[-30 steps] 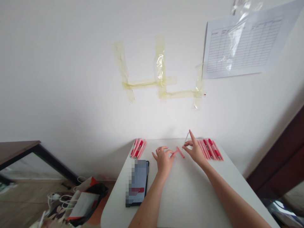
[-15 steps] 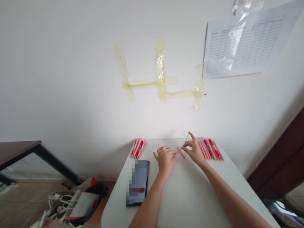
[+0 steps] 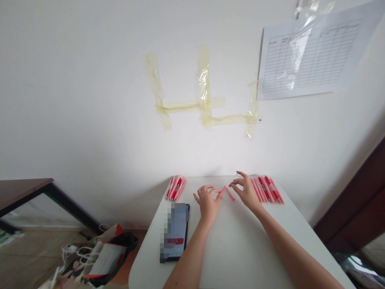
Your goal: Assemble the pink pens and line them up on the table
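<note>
My left hand [image 3: 207, 202] pinches a short pink pen piece [image 3: 221, 190] between thumb and fingertips, just above the white table [image 3: 240, 245]. A second pink pen piece [image 3: 230, 194] lies slanted on the table between my hands. My right hand [image 3: 247, 192] hovers right of it with its fingers curled and its thumb close to the fingertips; what they pinch is hidden. A row of pink and red pens [image 3: 267, 189] lies just right of my right hand. A smaller bundle of pens [image 3: 175, 188] lies at the table's far left corner.
A dark tablet [image 3: 175, 232] lies on the table's left side. The wall behind carries yellowed tape strips [image 3: 204, 100] and a printed sheet [image 3: 306, 56]. Bags and cables [image 3: 102, 257] sit on the floor at left, beside a dark desk [image 3: 27, 190].
My right hand has come down toward the table, and the thin grey rod it held up earlier no longer shows. My left hand has barely moved.
</note>
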`<state>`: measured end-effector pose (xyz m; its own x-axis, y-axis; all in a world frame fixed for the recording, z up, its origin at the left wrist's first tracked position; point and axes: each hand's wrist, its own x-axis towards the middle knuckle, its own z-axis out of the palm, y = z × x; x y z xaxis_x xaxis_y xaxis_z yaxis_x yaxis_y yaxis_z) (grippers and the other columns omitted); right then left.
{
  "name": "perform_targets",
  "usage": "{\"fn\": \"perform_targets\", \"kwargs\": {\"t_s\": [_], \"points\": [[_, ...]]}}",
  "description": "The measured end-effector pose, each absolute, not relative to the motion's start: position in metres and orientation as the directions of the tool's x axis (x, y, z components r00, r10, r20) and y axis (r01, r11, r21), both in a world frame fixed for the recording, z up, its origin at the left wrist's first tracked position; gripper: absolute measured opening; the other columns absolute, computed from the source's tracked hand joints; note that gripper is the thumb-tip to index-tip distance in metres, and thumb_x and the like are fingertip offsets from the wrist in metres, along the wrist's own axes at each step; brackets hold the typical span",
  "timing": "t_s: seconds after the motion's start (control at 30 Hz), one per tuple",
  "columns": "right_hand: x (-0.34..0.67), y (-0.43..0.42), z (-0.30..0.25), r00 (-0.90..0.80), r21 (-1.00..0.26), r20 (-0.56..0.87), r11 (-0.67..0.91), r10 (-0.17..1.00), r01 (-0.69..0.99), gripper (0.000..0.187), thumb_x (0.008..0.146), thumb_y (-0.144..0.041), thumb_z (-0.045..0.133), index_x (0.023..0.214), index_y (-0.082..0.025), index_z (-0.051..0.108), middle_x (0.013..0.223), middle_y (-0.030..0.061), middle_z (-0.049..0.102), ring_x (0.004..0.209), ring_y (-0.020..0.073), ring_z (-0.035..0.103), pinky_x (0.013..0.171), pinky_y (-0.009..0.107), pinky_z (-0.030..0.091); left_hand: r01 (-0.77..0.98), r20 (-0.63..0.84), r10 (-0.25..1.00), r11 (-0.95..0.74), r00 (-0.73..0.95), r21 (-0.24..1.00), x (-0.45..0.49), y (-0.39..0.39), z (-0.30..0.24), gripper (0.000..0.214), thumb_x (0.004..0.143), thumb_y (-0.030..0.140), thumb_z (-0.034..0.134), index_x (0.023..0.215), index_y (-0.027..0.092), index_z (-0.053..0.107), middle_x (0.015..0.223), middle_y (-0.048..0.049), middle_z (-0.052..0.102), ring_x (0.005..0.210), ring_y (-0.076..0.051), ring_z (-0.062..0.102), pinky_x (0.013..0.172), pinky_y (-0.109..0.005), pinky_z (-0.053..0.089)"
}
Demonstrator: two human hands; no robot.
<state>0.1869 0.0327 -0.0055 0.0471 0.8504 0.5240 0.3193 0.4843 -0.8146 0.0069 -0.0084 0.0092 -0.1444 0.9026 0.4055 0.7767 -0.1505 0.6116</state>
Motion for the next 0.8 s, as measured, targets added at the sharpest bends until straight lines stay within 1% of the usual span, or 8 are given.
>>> {"fn": "perform_targets", "kwargs": {"t_s": [0.1, 0.17, 0.27, 0.4, 0.63, 0.8], "points": [[0.1862, 0.0316, -0.0058, -0.04, -0.8, 0.511, 0.492, 0.859, 0.344, 0.048, 0.091, -0.042, 0.06, 0.135, -0.026, 0.052, 0.1, 0.0049, 0.075, 0.106, 0.0249, 0.067, 0.103, 0.05, 0.046, 0.777, 0.412, 0.898, -0.148, -0.153, 0.612, 0.0069, -0.0088, 0.0103, 0.006, 0.083, 0.033, 0.072, 0.086, 0.033, 0.078, 0.119, -0.0037, 0.065, 0.127, -0.027, 0.048, 0.117, -0.073, 0.014], [0.1858, 0.0305, -0.0052, -0.08, -0.787, 0.504, 0.496, 0.86, 0.366, 0.046, 0.091, -0.038, 0.059, 0.136, -0.028, 0.055, 0.106, 0.0042, 0.075, 0.11, 0.025, 0.065, 0.105, 0.051, 0.044, 0.777, 0.419, 0.894, -0.146, -0.162, 0.613, 0.0064, -0.009, 0.0111, 0.007, 0.084, 0.033, 0.071, 0.086, 0.032, 0.077, 0.119, -0.0037, 0.065, 0.126, -0.027, 0.049, 0.117, -0.073, 0.015], [0.1864, 0.03, -0.0045, -0.088, -0.784, 0.504, 0.498, 0.859, 0.372, 0.045, 0.091, -0.035, 0.058, 0.135, -0.029, 0.058, 0.112, 0.004, 0.074, 0.114, 0.0255, 0.063, 0.106, 0.05, 0.043, 0.773, 0.424, 0.888, -0.141, -0.177, 0.619, 0.0047, -0.0088, 0.0118, 0.007, 0.085, 0.033, 0.07, 0.086, 0.032, 0.077, 0.12, -0.0039, 0.065, 0.126, -0.027, 0.049, 0.117, -0.073, 0.015], [0.1879, 0.0318, -0.0061, -0.057, -0.781, 0.519, 0.5, 0.853, 0.375, 0.039, 0.09, -0.035, 0.058, 0.127, -0.026, 0.065, 0.112, 0.0051, 0.074, 0.114, 0.0264, 0.063, 0.106, 0.05, 0.044, 0.776, 0.424, 0.887, -0.132, -0.185, 0.616, 0.0019, -0.0083, 0.0118, 0.008, 0.084, 0.03, 0.07, 0.087, 0.03, 0.077, 0.123, -0.0054, 0.064, 0.128, -0.028, 0.048, 0.118, -0.071, 0.015], [0.1862, 0.0323, -0.0078, -0.064, -0.75, 0.539, 0.513, 0.84, 0.417, 0.037, 0.088, -0.034, 0.061, 0.124, -0.027, 0.068, 0.111, 0.0055, 0.073, 0.111, 0.0266, 0.063, 0.104, 0.049, 0.046, 0.791, 0.459, 0.872, -0.156, -0.17, 0.591, -0.0003, -0.0093, 0.012, 0.007, 0.083, 0.027, 0.071, 0.086, 0.03, 0.077, 0.122, -0.004, 0.065, 0.127, -0.028, 0.048, 0.118, -0.072, 0.014], [0.1862, 0.0325, -0.0086, -0.081, -0.755, 0.522, 0.504, 0.849, 0.42, 0.033, 0.089, -0.034, 0.06, 0.119, -0.026, 0.07, 0.113, 0.0065, 0.072, 0.112, 0.0266, 0.063, 0.104, 0.049, 0.046, 0.806, 0.472, 0.869, -0.168, -0.152, 0.568, -0.0018, -0.0092, 0.012, 0.008, 0.084, 0.026, 0.07, 0.087, 0.029, 0.077, 0.123, -0.0046, 0.064, 0.128, -0.028, 0.047, 0.118, -0.072, 0.014]]}}
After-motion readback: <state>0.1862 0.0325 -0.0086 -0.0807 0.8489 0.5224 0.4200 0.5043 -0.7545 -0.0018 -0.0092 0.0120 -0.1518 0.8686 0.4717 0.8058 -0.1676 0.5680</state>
